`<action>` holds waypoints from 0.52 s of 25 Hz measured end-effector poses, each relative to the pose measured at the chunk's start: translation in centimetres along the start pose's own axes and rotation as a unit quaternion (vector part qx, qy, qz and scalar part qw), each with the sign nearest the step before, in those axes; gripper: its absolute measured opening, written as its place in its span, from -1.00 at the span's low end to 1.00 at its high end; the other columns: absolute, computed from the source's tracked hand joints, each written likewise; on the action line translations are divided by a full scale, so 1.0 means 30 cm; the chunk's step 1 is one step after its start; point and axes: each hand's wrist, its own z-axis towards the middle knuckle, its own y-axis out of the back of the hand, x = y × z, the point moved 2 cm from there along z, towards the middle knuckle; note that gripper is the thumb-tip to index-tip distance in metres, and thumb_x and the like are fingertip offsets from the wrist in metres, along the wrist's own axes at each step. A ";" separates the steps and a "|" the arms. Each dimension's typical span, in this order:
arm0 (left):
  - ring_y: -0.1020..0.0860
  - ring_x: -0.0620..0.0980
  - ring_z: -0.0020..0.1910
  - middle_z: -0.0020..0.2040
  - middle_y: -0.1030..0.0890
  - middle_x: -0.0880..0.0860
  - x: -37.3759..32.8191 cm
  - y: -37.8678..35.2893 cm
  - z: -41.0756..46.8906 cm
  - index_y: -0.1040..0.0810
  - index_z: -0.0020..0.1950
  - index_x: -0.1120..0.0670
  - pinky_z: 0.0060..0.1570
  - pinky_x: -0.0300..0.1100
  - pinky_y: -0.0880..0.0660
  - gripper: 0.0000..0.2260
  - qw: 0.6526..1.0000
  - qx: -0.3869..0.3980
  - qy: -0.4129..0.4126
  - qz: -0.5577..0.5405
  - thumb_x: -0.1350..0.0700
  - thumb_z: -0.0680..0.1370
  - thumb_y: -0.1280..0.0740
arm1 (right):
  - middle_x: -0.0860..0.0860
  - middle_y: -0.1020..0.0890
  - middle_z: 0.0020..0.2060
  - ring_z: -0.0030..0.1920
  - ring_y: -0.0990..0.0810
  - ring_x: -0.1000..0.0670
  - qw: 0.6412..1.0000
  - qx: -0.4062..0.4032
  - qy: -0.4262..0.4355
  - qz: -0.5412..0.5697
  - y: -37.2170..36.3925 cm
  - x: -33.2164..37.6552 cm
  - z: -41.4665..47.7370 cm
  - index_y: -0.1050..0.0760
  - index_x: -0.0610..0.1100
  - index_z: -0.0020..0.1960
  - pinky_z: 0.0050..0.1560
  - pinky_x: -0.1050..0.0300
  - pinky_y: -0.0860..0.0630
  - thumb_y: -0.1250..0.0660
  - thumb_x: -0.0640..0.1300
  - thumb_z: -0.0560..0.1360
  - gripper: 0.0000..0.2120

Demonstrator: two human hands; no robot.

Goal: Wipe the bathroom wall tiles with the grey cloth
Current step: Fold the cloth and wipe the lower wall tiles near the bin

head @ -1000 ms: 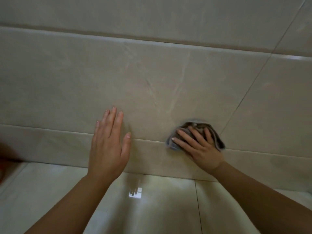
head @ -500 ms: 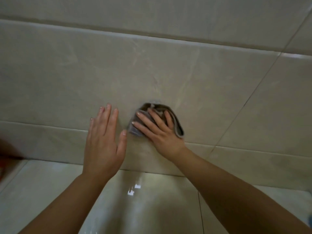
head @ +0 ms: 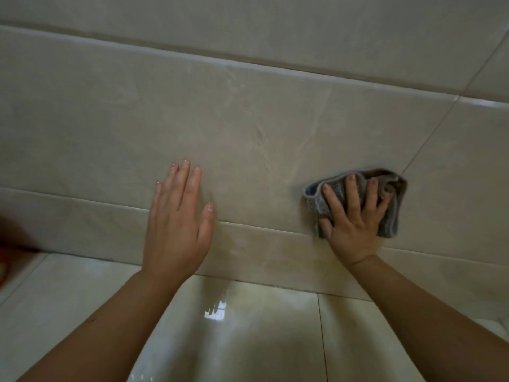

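The beige wall tiles (head: 248,128) fill the upper part of the view. A crumpled grey cloth (head: 392,208) lies flat against the wall at the right, near a horizontal grout line. My right hand (head: 355,216) presses on the cloth with spread, straight fingers. Further left, my left hand (head: 177,221) rests flat on the wall with straight fingers and holds nothing.
A glossy tiled floor (head: 248,326) meets the wall just below my hands. A blurred red object (head: 5,260) shows at the left edge. A diagonal grout line (head: 440,122) runs up the wall at the right.
My right hand slid the cloth from beside the left hand back to the right along the wall. The left hand stayed flat in about the same place.
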 end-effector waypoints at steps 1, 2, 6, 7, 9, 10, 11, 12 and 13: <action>-0.07 0.05 0.59 0.58 -0.17 0.14 0.003 -0.001 -0.003 -0.19 0.57 0.17 0.54 0.09 -0.03 -0.46 1.000 0.002 0.002 0.001 0.00 0.61 -0.08 | 0.02 0.16 0.58 0.56 0.22 -0.18 1.000 0.020 0.014 0.001 -0.017 0.018 -0.042 0.05 0.14 0.57 0.46 -0.33 0.19 -0.19 0.11 0.49 -0.28; -0.06 0.04 0.59 0.59 -0.17 0.13 0.005 -0.004 -0.011 -0.18 0.57 0.16 0.54 0.08 -0.03 -0.46 1.000 0.007 0.002 0.002 0.00 0.61 -0.08 | 0.01 0.17 0.58 0.56 0.22 -0.19 0.999 0.038 0.027 -0.001 -0.033 0.032 -0.074 0.06 0.14 0.57 0.45 -0.35 0.18 -0.20 0.09 0.48 -0.25; -0.07 0.03 0.59 0.58 -0.18 0.11 0.014 -0.027 -0.052 -0.20 0.57 0.16 0.54 0.09 -0.06 -0.46 0.999 0.035 -0.010 0.012 -0.03 0.61 -0.06 | 0.02 0.14 0.58 0.56 0.18 -0.20 0.997 0.056 0.055 0.014 -0.052 0.115 -0.101 -0.07 0.12 0.53 0.47 -0.35 0.23 -0.34 -0.11 0.45 -0.25; -0.07 0.03 0.59 0.58 -0.18 0.11 0.015 -0.029 -0.060 -0.20 0.57 0.15 0.54 0.09 -0.06 -0.46 0.999 0.043 -0.009 0.014 -0.04 0.61 -0.05 | 0.03 0.14 0.58 0.56 0.18 -0.19 0.995 0.065 0.073 0.024 -0.052 0.156 -0.096 -0.08 0.10 0.53 0.47 -0.34 0.24 -0.32 -0.15 0.45 -0.27; -0.07 0.03 0.59 0.58 -0.19 0.11 0.013 -0.027 -0.065 -0.20 0.57 0.15 0.53 0.10 -0.07 -0.46 0.999 0.048 -0.012 0.011 -0.04 0.62 -0.05 | 0.02 0.08 0.58 0.57 0.15 -0.16 0.989 0.094 0.103 0.058 -0.045 0.259 -0.065 -0.12 0.08 0.53 0.48 -0.29 0.25 -0.25 -0.17 0.48 -0.33; -0.08 0.03 0.58 0.58 -0.19 0.11 0.015 -0.025 -0.064 -0.21 0.56 0.15 0.53 0.10 -0.07 -0.46 0.999 0.046 -0.015 0.007 -0.04 0.62 -0.05 | 0.01 0.02 0.58 0.57 0.15 -0.15 0.985 0.109 0.102 0.091 -0.031 0.314 -0.034 -0.15 0.08 0.53 0.49 -0.27 0.24 -0.24 -0.18 0.49 -0.35; -0.08 0.02 0.58 0.58 -0.19 0.10 0.021 -0.019 -0.063 -0.21 0.56 0.14 0.53 0.09 -0.06 -0.46 0.999 0.046 -0.013 0.002 -0.04 0.62 -0.06 | 0.00 -0.04 0.56 0.57 0.14 -0.13 0.977 0.125 0.087 0.148 -0.009 0.369 0.008 -0.19 0.07 0.51 0.49 -0.24 0.23 -0.23 -0.19 0.48 -0.38; -0.08 0.01 0.58 0.58 -0.19 0.09 0.030 -0.010 -0.063 -0.21 0.57 0.14 0.54 0.07 -0.05 -0.46 0.999 0.048 -0.002 -0.005 -0.04 0.62 -0.05 | -0.01 -0.09 0.55 0.57 0.13 -0.11 0.961 0.145 0.057 0.230 0.019 0.416 0.052 -0.22 0.08 0.49 0.50 -0.20 0.23 -0.20 -0.19 0.49 -0.41; -0.08 -0.01 0.58 0.58 -0.19 0.08 0.044 0.001 -0.065 -0.21 0.56 0.13 0.54 0.05 -0.05 -0.47 0.998 0.052 0.014 -0.013 -0.05 0.62 -0.04 | 0.00 -0.14 0.55 0.57 0.10 -0.09 0.929 0.162 0.011 0.334 0.063 0.456 0.106 -0.25 0.10 0.46 0.52 -0.14 0.21 -0.16 -0.20 0.51 -0.46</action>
